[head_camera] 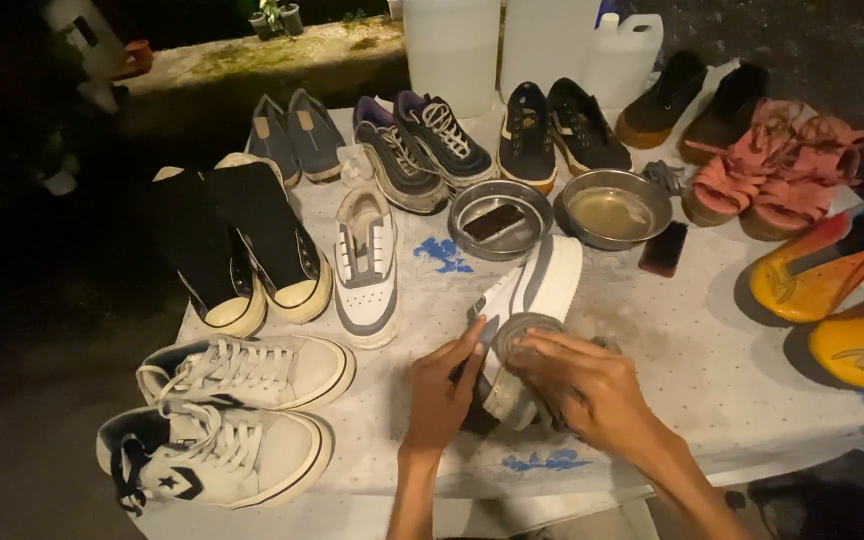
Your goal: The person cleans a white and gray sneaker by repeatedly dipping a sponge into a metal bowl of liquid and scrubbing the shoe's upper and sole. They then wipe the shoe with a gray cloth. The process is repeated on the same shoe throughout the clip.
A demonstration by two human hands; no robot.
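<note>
Both hands (512, 385) clasped around white sneaker (532, 300) on its side, left (442, 395) steadying, right (582, 385) pressing grey cloth (520, 330).

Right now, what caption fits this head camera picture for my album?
Left hand steadies a white sneaker while right hand presses a cloth on it, on a shoe-crowded table.

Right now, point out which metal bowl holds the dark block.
The left metal bowl, beside the purple-and-grey sneakers; the right metal bowl holds only murky liquid.
</note>
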